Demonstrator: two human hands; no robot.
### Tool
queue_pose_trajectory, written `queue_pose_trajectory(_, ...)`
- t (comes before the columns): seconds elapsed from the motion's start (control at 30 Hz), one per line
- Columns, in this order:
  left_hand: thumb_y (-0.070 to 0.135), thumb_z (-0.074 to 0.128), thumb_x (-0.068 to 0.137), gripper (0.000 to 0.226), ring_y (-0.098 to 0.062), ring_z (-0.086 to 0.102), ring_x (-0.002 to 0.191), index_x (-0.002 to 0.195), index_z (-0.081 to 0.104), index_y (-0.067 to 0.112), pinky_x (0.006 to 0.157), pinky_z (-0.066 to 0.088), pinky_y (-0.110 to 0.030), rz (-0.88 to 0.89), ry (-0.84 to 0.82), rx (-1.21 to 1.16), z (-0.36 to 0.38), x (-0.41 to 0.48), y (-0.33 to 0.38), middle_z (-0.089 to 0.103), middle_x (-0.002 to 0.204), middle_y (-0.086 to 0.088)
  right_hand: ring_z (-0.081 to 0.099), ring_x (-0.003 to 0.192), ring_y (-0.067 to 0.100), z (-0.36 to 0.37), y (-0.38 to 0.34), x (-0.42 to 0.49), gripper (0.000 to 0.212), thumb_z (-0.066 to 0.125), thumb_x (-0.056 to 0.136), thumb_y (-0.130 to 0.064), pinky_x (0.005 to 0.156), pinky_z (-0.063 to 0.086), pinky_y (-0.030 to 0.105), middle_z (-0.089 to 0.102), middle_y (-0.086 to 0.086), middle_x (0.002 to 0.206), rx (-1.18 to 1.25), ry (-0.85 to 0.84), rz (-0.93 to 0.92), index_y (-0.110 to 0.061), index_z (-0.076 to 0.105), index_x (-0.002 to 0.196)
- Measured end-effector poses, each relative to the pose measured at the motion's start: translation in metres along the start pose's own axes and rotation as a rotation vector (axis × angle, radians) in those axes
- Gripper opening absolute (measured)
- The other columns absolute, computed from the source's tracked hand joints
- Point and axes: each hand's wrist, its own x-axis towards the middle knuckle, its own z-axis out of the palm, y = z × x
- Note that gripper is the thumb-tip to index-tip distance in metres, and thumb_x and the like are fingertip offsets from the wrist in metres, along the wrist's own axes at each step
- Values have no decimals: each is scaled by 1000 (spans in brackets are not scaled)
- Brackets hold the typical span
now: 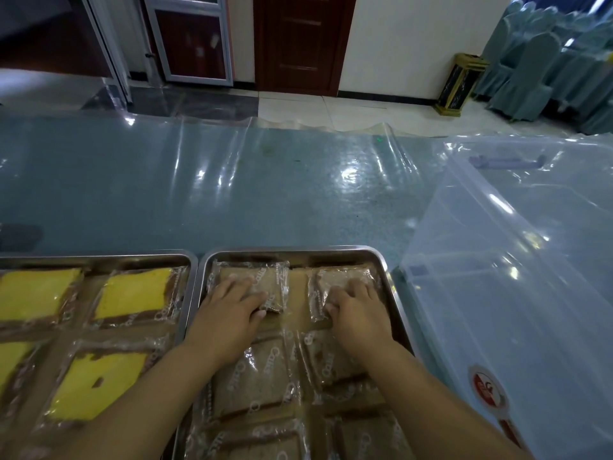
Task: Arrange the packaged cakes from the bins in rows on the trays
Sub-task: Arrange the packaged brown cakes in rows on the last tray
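- The left hand (pixel 232 313) is laid flat, fingers spread, on a brown cake (pixel 262 283) in the far row of the right tray (pixel 292 251); nothing is gripped, the pack is only pressed down.
- The right hand (pixel 356 308) is likewise laid open and flat on the neighbouring brown cake (pixel 345 280), just beside the first.
- Nearer than the hands, further rows of brown cakes (pixel 255 376) are already set two across, so this tray is judged to be full or nearly so.
- Left of the left hand, the second tray (pixel 99 257) is seen holding yellow cakes (pixel 132 293) in rows.
- Right of the right hand, a clear bin (pixel 497 260) is seen; no cakes can be made out in it, so little is judged to be left.
- "Cake" is printed on the wrappers; a round red label (pixel 486 386) on the bin cannot be read.
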Motion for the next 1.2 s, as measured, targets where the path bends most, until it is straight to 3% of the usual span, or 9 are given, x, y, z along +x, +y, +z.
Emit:
queue_pose_trajectory(0.27, 43, 36, 97, 41, -19, 8, 143, 136, 42, 35, 114, 13, -38, -3, 2, -37, -4, 1, 0, 25, 153, 8, 16, 138, 29, 4, 1, 17, 28, 43, 96, -36, 110, 27, 50, 25, 6, 147, 58, -33, 48, -28, 52, 122)
queue_pose_trajectory(0.47, 32, 49, 94, 36, -18, 20, 140, 128, 54, 23, 111, 16, -30, 33, 90, -133, -14, -21, 7, 39, 145, 1, 24, 135, 25, -6, 10, -2, 38, 50, 94, -33, 111, 29, 40, 38, 8, 144, 132, 82, -71, -21, 50, 130)
queue_pose_trajectory(0.6, 21, 61, 88, 27, -23, 45, 120, 114, 65, 18, 97, 31, -30, 54, 193, -116, -16, -53, 20, 57, 125, -3, 38, 129, 22, -9, 12, -33, 35, 56, 91, -26, 105, 38, 35, 49, 5, 136, 176, 153, -156, -19, 58, 126)
queue_pose_trajectory(0.7, 20, 66, 84, 23, -23, 51, 107, 107, 69, 20, 87, 40, -34, 34, 215, -84, -10, -79, 28, 63, 112, -1, 39, 128, 20, -5, 14, -59, 37, 60, 88, -28, 102, 40, 36, 49, 2, 135, 180, 97, -215, -23, 58, 125)
queue_pose_trajectory(0.77, 27, 64, 86, 27, -23, 51, 108, 112, 67, 21, 87, 43, -38, 9, 178, -68, -3, -90, 31, 63, 115, -1, 33, 130, 20, 0, 14, -71, 36, 59, 87, -35, 103, 39, 39, 45, -1, 138, 152, 8, -219, -30, 58, 123)
queue_pose_trajectory(0.87, 42, 52, 91, 41, -19, 41, 125, 128, 56, 27, 100, 36, -36, -14, 81, -22, 9, -96, 35, 50, 135, 4, 25, 134, 19, 7, 14, -82, 41, 52, 90, -45, 106, 31, 37, 35, -2, 145, 114, -82, -168, -34, 51, 130)
queue_pose_trajectory(0.97, 48, 46, 92, 46, -17, 31, 134, 133, 49, 28, 107, 30, -35, -15, 60, 13, 14, -96, 34, 40, 145, 4, 24, 136, 20, 10, 15, -87, 45, 50, 92, -45, 107, 28, 36, 32, -1, 147, 114, -56, -112, -32, 47, 134)
queue_pose_trajectory(1.2, 45, 51, 91, 48, -17, 28, 135, 135, 48, 26, 109, 23, -30, 8, 60, -21, 10, -88, 28, 37, 147, 4, 27, 135, 22, 8, 27, -80, 45, 52, 92, -43, 109, 28, 38, 36, 3, 145, 93, -7, -57, -27, 49, 134)
